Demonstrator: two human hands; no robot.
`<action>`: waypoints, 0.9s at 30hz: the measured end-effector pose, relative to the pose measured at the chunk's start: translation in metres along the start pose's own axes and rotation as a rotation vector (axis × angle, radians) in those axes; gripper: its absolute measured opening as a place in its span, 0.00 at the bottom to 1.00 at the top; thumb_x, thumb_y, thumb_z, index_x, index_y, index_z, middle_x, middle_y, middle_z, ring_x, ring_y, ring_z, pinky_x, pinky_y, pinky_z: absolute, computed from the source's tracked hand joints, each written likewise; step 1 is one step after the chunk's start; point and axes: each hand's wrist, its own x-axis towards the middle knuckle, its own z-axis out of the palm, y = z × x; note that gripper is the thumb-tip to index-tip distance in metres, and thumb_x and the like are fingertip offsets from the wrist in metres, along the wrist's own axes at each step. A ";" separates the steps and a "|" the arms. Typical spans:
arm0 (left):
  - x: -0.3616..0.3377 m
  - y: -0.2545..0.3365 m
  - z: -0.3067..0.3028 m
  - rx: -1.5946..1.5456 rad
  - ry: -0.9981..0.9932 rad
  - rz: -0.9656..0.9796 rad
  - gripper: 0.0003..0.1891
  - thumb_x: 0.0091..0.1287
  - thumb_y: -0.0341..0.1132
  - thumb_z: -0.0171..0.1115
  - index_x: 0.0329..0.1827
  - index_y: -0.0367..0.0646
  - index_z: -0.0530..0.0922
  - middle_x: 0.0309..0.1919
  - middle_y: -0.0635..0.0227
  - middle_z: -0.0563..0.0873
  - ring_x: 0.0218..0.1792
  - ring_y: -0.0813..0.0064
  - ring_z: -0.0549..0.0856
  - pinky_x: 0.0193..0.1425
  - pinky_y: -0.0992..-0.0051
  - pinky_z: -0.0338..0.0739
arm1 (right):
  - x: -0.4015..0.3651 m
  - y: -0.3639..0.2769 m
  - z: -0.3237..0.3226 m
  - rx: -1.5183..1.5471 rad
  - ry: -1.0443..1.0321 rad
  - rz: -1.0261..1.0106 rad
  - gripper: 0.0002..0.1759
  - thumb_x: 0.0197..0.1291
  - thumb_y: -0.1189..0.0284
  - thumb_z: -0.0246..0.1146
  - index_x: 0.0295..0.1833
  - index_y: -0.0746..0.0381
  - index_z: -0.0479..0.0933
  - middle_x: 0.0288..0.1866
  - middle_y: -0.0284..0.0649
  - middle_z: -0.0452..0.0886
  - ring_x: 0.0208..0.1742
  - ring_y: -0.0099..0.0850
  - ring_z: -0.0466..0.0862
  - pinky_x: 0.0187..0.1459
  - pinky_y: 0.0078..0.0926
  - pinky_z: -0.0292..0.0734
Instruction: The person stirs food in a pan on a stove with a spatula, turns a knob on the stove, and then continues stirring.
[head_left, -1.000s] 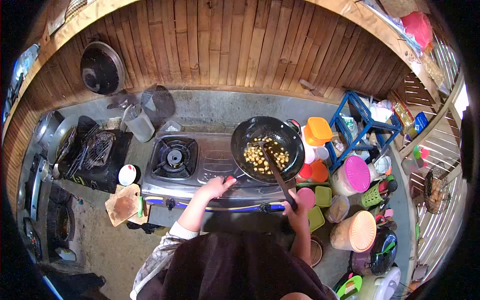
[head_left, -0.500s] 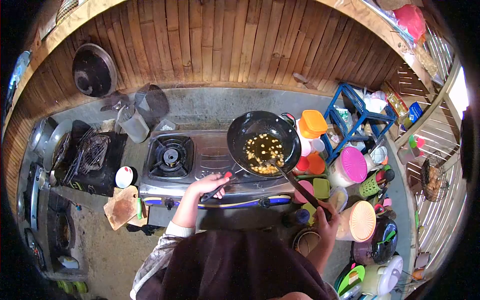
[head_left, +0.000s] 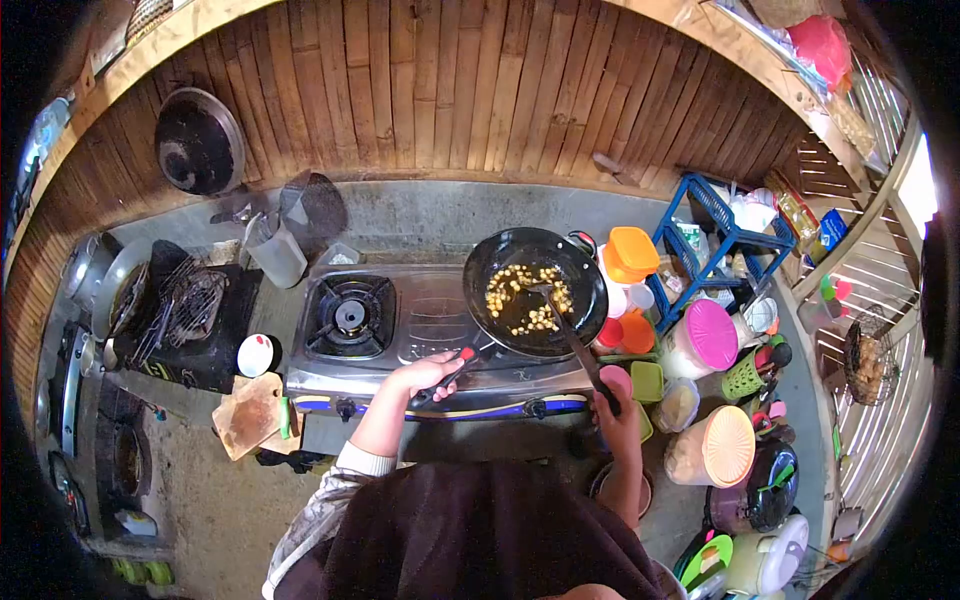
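Fingers of the left hand [head_left: 428, 374] are curled around the black, red-tipped handle [head_left: 458, 365] of the wok [head_left: 535, 248], at the near edge of the gas stove [head_left: 425, 315]. The right hand [head_left: 612, 408] is closed on the end of a long dark spatula [head_left: 575, 345], whose blade lies among the pale yellow food pieces [head_left: 515, 295] in oil. The wok sits over the right burner, and the left burner [head_left: 348, 315] is bare. The wok looks like thin, stiff metal, probably fairly light but hot and slick with oil, so the handle seems the only safe hold, kept level. The spatula is rigid and best gripped far back from the heat. Beyond, to the right, stand an orange-lidded container [head_left: 632, 255], a pink-lidded jar [head_left: 712, 335] and a blue rack [head_left: 715, 230] before the wooden wall [head_left: 450, 90]. Compared with half a second earlier, the right hand has come in closer to the stove and the blade has moved from the near rim to the middle. The pieces, then heaped near, are now spread out, and the left hand's hold is unchanged.
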 end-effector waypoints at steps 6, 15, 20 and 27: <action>-0.002 0.003 0.002 0.082 0.031 0.014 0.23 0.67 0.44 0.40 0.61 0.49 0.48 0.16 0.72 0.70 0.11 0.87 0.65 0.13 0.86 0.61 | 0.042 0.037 0.042 0.063 0.000 -0.194 0.17 0.52 0.76 0.55 0.49 0.69 0.68 0.40 0.43 0.74 0.40 0.28 0.73 0.43 0.23 0.68; -0.003 0.005 0.008 0.123 0.098 0.002 0.21 0.67 0.44 0.38 0.62 0.53 0.51 0.15 0.72 0.70 0.11 0.87 0.66 0.12 0.86 0.61 | 0.032 0.010 0.046 -0.090 0.107 -0.245 0.18 0.52 0.74 0.56 0.49 0.67 0.70 0.42 0.45 0.75 0.44 0.31 0.75 0.46 0.23 0.67; 0.000 0.002 0.007 0.142 0.096 0.022 0.21 0.67 0.44 0.38 0.61 0.52 0.52 0.15 0.72 0.70 0.11 0.86 0.66 0.12 0.86 0.62 | 0.007 -0.006 0.014 -0.245 0.176 -0.244 0.15 0.51 0.73 0.59 0.45 0.67 0.73 0.38 0.41 0.78 0.39 0.29 0.76 0.44 0.22 0.69; 0.002 0.002 0.005 0.117 0.087 -0.008 0.22 0.66 0.45 0.40 0.61 0.52 0.52 0.15 0.72 0.70 0.11 0.85 0.67 0.12 0.85 0.63 | -0.021 -0.017 -0.030 -0.182 0.097 0.029 0.16 0.50 0.72 0.60 0.48 0.59 0.74 0.44 0.46 0.77 0.49 0.30 0.75 0.49 0.23 0.67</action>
